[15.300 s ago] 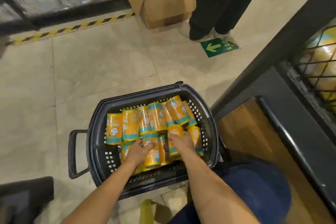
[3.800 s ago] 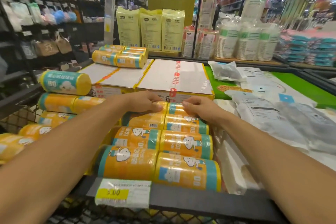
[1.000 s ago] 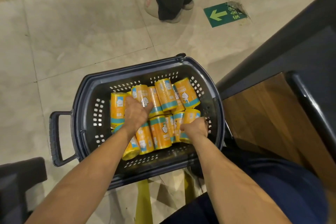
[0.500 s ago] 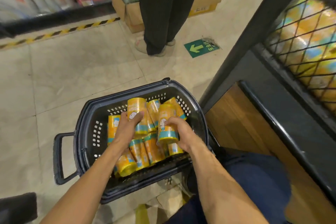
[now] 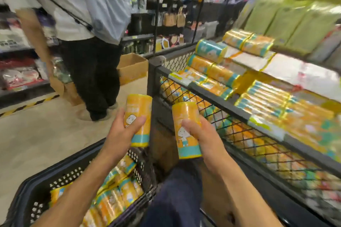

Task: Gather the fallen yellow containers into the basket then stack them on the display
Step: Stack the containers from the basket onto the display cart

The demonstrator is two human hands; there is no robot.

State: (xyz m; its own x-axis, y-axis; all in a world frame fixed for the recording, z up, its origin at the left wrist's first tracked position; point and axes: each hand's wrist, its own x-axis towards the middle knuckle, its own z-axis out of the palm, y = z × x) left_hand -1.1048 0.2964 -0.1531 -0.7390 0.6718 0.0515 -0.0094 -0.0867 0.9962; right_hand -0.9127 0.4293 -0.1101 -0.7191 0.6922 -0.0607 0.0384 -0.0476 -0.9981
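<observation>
My left hand [image 5: 122, 131] grips one yellow container [image 5: 138, 116] with a teal band, held upright above the basket. My right hand [image 5: 200, 134] grips a second yellow container [image 5: 186, 125], also upright, in front of the mesh side of the display. The dark plastic basket [image 5: 60, 173] sits on the floor at lower left, with several yellow containers [image 5: 114, 197] lying inside. On the display [image 5: 221, 97] at right, rows of the same containers [image 5: 267, 97] lie on their sides, blurred by motion.
Another person [image 5: 88, 42] in black trousers stands close on the left, by an open cardboard box [image 5: 132, 68]. White flat boxes [image 5: 295, 72] and green packs [image 5: 287, 24] sit at the back of the display. Store shelves line the far side of the aisle.
Both hands have lifted a container each out of the basket and raised them toward the display. The view has swung up from the floor to the shelf.
</observation>
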